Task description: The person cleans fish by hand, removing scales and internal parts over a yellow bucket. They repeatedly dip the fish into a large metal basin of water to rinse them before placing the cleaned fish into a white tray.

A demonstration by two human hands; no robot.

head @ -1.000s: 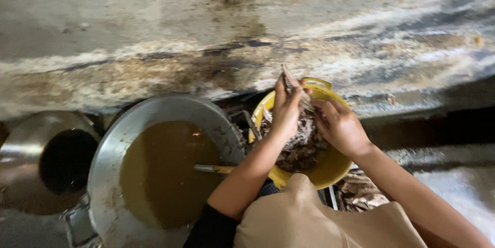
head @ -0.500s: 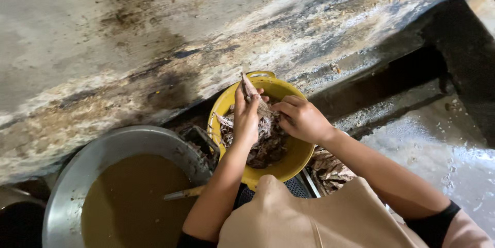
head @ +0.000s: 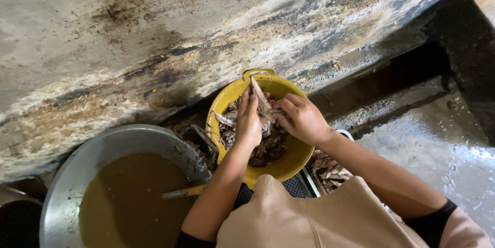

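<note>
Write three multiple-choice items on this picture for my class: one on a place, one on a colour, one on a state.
1. Where does the metal basin stand?
A. To the left of the bowl
B. Inside the bowl
C. On the wall

2. What colour is the bowl under the hands?
A. Blue
B. Yellow
C. White

3. What is the state of the basin?
A. Upside down
B. Dry and bare
C. Holding murky brown liquid

Answers:
1. A, since the basin sits left of the bowl, near the left hand's forearm.
2. B, since its rim and handle are yellow.
3. C, since brown liquid fills it, while both the left hand and the right hand hold a fish over the bowl.
</note>
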